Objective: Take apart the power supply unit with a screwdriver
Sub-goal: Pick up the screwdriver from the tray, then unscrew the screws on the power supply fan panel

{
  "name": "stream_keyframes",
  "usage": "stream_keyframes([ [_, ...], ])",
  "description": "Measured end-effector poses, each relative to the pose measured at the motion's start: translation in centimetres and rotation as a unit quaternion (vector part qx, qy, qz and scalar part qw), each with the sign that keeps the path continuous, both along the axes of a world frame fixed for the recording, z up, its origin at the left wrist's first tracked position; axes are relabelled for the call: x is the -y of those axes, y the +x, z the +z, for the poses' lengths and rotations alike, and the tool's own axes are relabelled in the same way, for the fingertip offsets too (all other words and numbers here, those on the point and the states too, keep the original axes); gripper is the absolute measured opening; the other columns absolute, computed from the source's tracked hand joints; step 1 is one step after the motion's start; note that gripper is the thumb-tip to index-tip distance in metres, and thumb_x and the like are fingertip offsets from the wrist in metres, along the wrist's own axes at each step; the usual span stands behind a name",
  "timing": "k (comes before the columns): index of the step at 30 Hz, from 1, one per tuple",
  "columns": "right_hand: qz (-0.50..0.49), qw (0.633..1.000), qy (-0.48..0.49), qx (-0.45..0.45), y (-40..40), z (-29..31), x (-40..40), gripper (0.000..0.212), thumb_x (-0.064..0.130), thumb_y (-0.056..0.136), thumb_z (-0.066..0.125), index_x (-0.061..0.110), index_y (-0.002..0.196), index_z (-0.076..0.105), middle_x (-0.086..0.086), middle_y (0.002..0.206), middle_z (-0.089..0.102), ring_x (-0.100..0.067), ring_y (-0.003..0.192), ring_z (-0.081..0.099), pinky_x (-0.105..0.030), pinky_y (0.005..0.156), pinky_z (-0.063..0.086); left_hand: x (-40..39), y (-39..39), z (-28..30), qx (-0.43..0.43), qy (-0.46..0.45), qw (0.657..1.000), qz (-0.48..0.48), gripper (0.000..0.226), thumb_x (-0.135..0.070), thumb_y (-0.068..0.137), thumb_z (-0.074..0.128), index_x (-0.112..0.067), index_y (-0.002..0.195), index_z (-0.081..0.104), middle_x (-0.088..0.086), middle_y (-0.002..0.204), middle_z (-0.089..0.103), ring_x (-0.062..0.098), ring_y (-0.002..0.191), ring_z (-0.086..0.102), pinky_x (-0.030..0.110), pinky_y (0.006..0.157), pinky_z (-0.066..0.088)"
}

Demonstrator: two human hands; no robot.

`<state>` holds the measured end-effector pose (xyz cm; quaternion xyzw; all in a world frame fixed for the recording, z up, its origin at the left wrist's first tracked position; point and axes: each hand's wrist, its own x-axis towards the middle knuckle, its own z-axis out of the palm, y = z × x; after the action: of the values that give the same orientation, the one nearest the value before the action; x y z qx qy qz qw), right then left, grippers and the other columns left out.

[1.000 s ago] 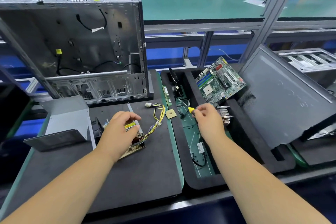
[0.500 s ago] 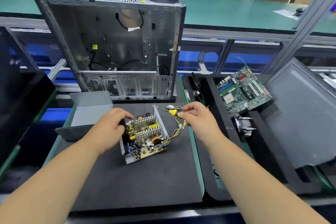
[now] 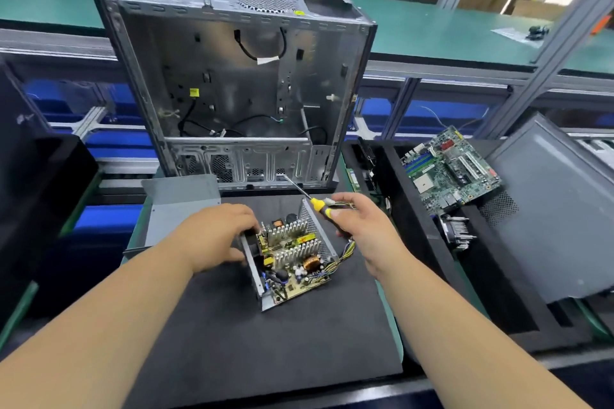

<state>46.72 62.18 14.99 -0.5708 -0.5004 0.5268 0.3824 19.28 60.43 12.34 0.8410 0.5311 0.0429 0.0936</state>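
Your right hand has brought the screwdriver over, gripping it; your left hand holds the opened power supply, ready for unscrewing.

Power supply unit fan end behind left hand; screwdriver handle partly inside right hand.

A second ago your right hand was over the side tray picking up the screwdriver; you have since carried it across, and it now sits just right of the power supply unit, shaft pointing up and away to the left. Your left hand, which covered the board, now grips the unit's left end, leaving the heatsinks and coil exposed.
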Motion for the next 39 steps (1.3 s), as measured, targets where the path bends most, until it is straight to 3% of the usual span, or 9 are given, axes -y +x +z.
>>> stream_keyframes([
  [5, -0.052, 0.999, 0.007, 0.0, -0.4, 0.2, 0.9, 0.008, 0.015, 0.092, 0.066, 0.02, 0.098, 0.071, 0.001, 0.094, 0.073, -0.011, 0.061, 0.054, -0.025, 0.066, 0.044, 0.3, 0.8, -0.3, -0.055, 0.037, 0.996, -0.058, 0.056, -0.062, 0.067, 0.076, -0.03, 0.111, 0.06, -0.011, 0.109, 0.056, 0.015, 0.102, 0.055, 0.031, 0.082, 0.041],
  [10, -0.057, 0.998, 0.017, -0.032, 0.3, 0.9, 2.1, 0.013, 0.014, 0.098, 0.057, 0.011, 0.101, 0.069, 0.006, 0.085, 0.076, -0.008, 0.06, 0.053, -0.022, 0.062, 0.044, 1.5, 2.7, 0.1, 0.01, 0.03, 0.998, -0.051, 0.062, -0.076, 0.063, 0.069, -0.03, 0.102, 0.061, -0.014, 0.098, 0.05, 0.011, 0.095, 0.052, 0.026, 0.075, 0.029],
  [13, -0.055, 0.998, 0.022, -0.031, 1.4, 1.2, 2.2, 0.015, 0.018, 0.099, 0.055, 0.015, 0.095, 0.068, 0.0, 0.089, 0.077, -0.012, 0.067, 0.052, -0.023, 0.063, 0.042, 1.6, 4.0, 0.9, 0.047, 0.012, 0.998, -0.026, 0.057, -0.078, 0.061, 0.066, -0.033, 0.095, 0.059, -0.018, 0.091, 0.047, 0.009, 0.093, 0.046, 0.025, 0.077, 0.03],
  [21, -0.033, 0.993, -0.003, -0.116, 5.4, 1.5, 0.1, 0.005, 0.009, 0.095, 0.057, 0.007, 0.097, 0.062, -0.008, 0.083, 0.074, 0.0, 0.05, 0.055, -0.019, 0.054, 0.038, 2.1, 7.8, 2.9, 0.181, -0.048, 0.98, 0.067, 0.04, -0.061, 0.063, 0.08, -0.031, 0.066, 0.053, -0.008, 0.076, 0.054, 0.006, 0.074, 0.05, 0.023, 0.067, 0.043],
  [27, 0.002, 0.996, 0.02, -0.084, 8.1, 2.1, -2.1, 0.005, 0.002, 0.092, 0.056, 0.008, 0.091, 0.055, -0.01, 0.089, 0.076, 0.0, 0.053, 0.053, -0.024, 0.059, 0.036, 2.1, 9.4, 4.0, 0.219, -0.125, 0.947, 0.201, 0.057, -0.077, 0.049, 0.074, -0.023, 0.065, 0.063, -0.014, 0.055, 0.052, 0.001, 0.051, 0.044, 0.016, 0.053, 0.038],
  [31, 0.026, 0.996, 0.034, -0.075, 8.7, 2.3, -3.0, 0.008, 0.005, 0.089, 0.06, 0.01, 0.084, 0.058, -0.007, 0.085, 0.076, -0.005, 0.07, 0.065, -0.027, 0.062, 0.037, 1.5, 9.2, 4.2, 0.231, -0.153, 0.921, 0.275, 0.05, -0.069, 0.061, 0.077, -0.021, 0.062, 0.062, -0.014, 0.047, 0.05, 0.0, 0.042, 0.043, 0.016, 0.046, 0.035],
  [33, 0.032, 0.997, 0.038, -0.063, 8.6, 2.5, -3.4, 0.007, 0.007, 0.088, 0.062, 0.012, 0.084, 0.06, -0.007, 0.088, 0.077, -0.001, 0.063, 0.062, -0.025, 0.061, 0.036, 1.0, 9.1, 4.3, 0.238, -0.157, 0.911, 0.299, 0.051, -0.066, 0.066, 0.076, -0.016, 0.066, 0.064, -0.012, 0.048, 0.053, 0.0, 0.041, 0.045, 0.013, 0.042, 0.034],
  [35, 0.032, 0.997, 0.049, -0.054, 8.5, 2.8, -3.7, 0.002, 0.011, 0.089, 0.064, 0.013, 0.088, 0.063, -0.005, 0.088, 0.077, 0.001, 0.057, 0.06, -0.024, 0.061, 0.039, 0.1, 9.1, 4.6, 0.211, -0.142, 0.914, 0.315, 0.054, -0.069, 0.068, 0.073, -0.015, 0.069, 0.067, -0.01, 0.056, 0.06, 0.0, 0.049, 0.052, 0.017, 0.049, 0.041],
  [39, 0.04, 0.993, 0.089, -0.064, 7.9, 3.8, -4.0, 0.004, 0.014, 0.092, 0.064, 0.011, 0.09, 0.063, -0.004, 0.088, 0.077, -0.016, 0.08, 0.074, -0.022, 0.06, 0.043, -1.4, 9.5, 4.6, 0.121, -0.12, 0.926, 0.337, 0.053, -0.077, 0.072, 0.062, -0.024, 0.072, 0.067, -0.008, 0.066, 0.068, 0.009, 0.065, 0.063, 0.026, 0.063, 0.05],
])
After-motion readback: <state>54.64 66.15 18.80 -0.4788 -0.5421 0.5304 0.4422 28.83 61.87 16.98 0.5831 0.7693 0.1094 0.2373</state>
